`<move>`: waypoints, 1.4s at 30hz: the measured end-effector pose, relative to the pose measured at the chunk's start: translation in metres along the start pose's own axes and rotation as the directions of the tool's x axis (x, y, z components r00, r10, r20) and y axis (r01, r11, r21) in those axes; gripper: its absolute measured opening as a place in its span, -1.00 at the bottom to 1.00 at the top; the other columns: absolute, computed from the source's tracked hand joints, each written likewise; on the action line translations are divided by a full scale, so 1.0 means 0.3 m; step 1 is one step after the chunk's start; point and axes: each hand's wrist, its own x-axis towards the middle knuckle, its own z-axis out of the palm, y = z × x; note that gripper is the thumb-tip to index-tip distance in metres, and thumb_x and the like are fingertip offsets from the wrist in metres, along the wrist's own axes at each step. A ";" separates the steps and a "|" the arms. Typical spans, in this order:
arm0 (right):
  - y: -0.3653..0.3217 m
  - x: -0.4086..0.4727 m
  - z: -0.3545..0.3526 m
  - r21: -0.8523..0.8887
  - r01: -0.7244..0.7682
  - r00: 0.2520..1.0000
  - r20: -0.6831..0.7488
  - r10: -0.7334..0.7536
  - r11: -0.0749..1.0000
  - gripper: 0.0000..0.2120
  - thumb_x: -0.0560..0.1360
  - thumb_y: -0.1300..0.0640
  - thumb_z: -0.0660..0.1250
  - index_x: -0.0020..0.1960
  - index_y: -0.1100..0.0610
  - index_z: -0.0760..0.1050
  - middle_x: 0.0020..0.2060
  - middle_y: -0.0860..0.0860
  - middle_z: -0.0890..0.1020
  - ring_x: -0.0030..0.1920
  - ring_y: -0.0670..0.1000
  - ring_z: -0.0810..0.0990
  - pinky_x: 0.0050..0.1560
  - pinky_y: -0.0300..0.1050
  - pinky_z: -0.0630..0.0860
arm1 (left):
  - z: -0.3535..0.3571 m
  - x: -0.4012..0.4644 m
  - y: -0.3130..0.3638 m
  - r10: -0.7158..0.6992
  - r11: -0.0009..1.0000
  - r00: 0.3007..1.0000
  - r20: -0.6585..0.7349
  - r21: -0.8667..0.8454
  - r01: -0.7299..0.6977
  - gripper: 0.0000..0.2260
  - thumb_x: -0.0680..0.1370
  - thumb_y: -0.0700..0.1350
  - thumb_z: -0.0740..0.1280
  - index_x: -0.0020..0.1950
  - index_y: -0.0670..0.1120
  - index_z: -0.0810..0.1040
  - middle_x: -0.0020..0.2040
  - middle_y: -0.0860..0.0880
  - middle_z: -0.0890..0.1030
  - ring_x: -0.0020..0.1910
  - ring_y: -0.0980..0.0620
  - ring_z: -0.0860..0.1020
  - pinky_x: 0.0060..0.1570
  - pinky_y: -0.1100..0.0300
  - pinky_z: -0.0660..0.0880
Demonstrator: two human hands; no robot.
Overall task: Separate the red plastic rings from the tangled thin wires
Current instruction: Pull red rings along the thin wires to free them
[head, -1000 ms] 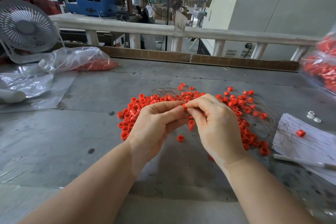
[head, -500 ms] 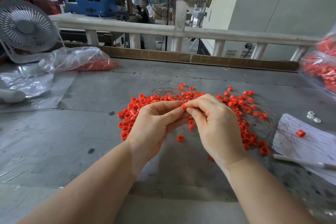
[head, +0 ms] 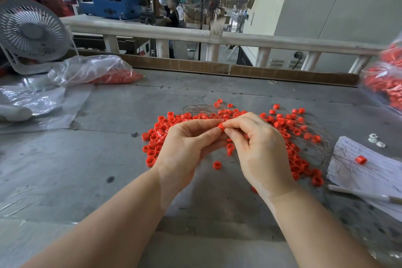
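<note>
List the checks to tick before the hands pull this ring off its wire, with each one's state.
1. Ring held: ok. The left hand and right hand pinch one red ring between their fingertips.
2. Wire through that ring: cannot tell, hidden by fingers.
3. Ring lifted off the pile of rings: ok.
4. Tangled wires free of the hands: cannot tell.
5. Bare spot on the table to drop it: ok.

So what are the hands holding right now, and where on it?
One red ring, pinched at its sides between left hand and right hand fingertips.
</note>
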 end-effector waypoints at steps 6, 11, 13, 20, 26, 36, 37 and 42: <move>-0.001 -0.001 0.002 0.012 -0.019 1.000 -0.008 0.019 1.000 -0.91 0.44 0.29 0.35 -0.13 0.24 0.64 -0.21 0.05 0.64 -0.16 0.05 0.62 -0.10 0.00 0.56 | -0.001 0.000 -0.002 0.067 0.995 0.997 -0.042 0.079 -0.063 -0.88 0.36 -0.32 0.38 -0.21 -0.14 0.66 -0.24 -0.12 0.69 -0.25 0.00 0.67 -0.22 0.27 0.59; -0.002 -0.001 0.008 0.011 -0.031 0.999 -0.025 0.031 0.999 -0.92 0.44 0.30 0.35 -0.14 0.24 0.63 -0.22 0.04 0.64 -0.17 0.03 0.61 -0.11 -0.07 0.51 | 0.005 -0.001 -0.004 0.124 0.980 0.991 -0.057 0.165 -0.113 -0.86 0.40 -0.35 0.37 -0.16 -0.14 0.65 -0.23 -0.10 0.70 -0.21 0.00 0.67 -0.16 0.25 0.60; -0.004 -0.002 0.010 0.001 -0.035 0.999 -0.032 0.035 0.999 -0.91 0.44 0.29 0.34 -0.14 0.24 0.63 -0.22 0.05 0.64 -0.16 0.04 0.61 -0.11 -0.05 0.53 | 0.007 -0.004 -0.003 0.140 0.974 0.989 -0.056 0.186 -0.128 -0.85 0.42 -0.36 0.37 -0.16 -0.14 0.65 -0.22 -0.10 0.70 -0.20 0.00 0.67 -0.16 0.25 0.60; -0.014 -0.003 0.017 -0.030 -0.037 0.998 -0.054 0.036 0.999 -0.89 0.44 0.26 0.31 -0.15 0.25 0.62 -0.23 0.07 0.64 -0.17 0.09 0.61 -0.14 0.00 0.54 | 0.014 -0.011 -0.001 0.175 0.965 0.983 -0.056 0.208 -0.160 -0.82 0.44 -0.39 0.35 -0.16 -0.13 0.64 -0.24 -0.07 0.70 -0.22 0.04 0.67 -0.22 0.32 0.56; -0.023 -0.002 0.019 -0.055 0.024 0.998 -0.063 -0.027 0.998 -0.89 0.44 0.31 0.30 -0.14 0.29 0.61 -0.24 0.11 0.63 -0.18 0.13 0.61 -0.16 0.04 0.56 | 0.011 -0.010 -0.001 0.143 0.980 0.987 -0.076 0.150 -0.130 -0.79 0.43 -0.35 0.37 -0.26 -0.07 0.69 -0.23 -0.10 0.70 -0.21 -0.01 0.68 -0.21 0.28 0.58; -0.020 -0.002 0.021 -0.078 0.060 0.996 -0.060 -0.065 0.995 -0.90 0.43 0.34 0.31 -0.16 0.31 0.60 -0.25 0.14 0.62 -0.21 0.15 0.61 -0.17 0.04 0.57 | 0.011 -0.014 -0.001 0.070 0.993 0.996 -0.054 0.098 -0.065 -0.87 0.48 -0.35 0.32 -0.12 -0.19 0.63 -0.28 -0.08 0.69 -0.29 0.07 0.66 -0.30 0.34 0.54; -0.019 -0.001 0.021 -0.067 0.048 0.997 -0.055 -0.051 0.997 -0.90 0.43 0.33 0.30 -0.16 0.31 0.60 -0.25 0.13 0.62 -0.21 0.14 0.60 -0.16 0.02 0.55 | 0.011 -0.014 -0.002 0.072 0.993 0.996 -0.051 0.098 -0.066 -0.87 0.48 -0.35 0.32 -0.12 -0.18 0.64 -0.28 -0.08 0.69 -0.29 0.07 0.66 -0.30 0.34 0.54; -0.018 0.000 0.020 0.030 -0.033 0.998 -0.045 0.035 0.999 -0.89 0.44 0.30 0.29 -0.17 0.28 0.60 -0.25 0.09 0.62 -0.19 0.08 0.59 -0.11 -0.08 0.46 | 0.013 -0.015 -0.001 0.101 0.989 0.994 -0.051 0.116 -0.095 -0.85 0.45 -0.36 0.34 -0.17 -0.15 0.65 -0.28 -0.07 0.69 -0.29 0.07 0.66 -0.29 0.34 0.55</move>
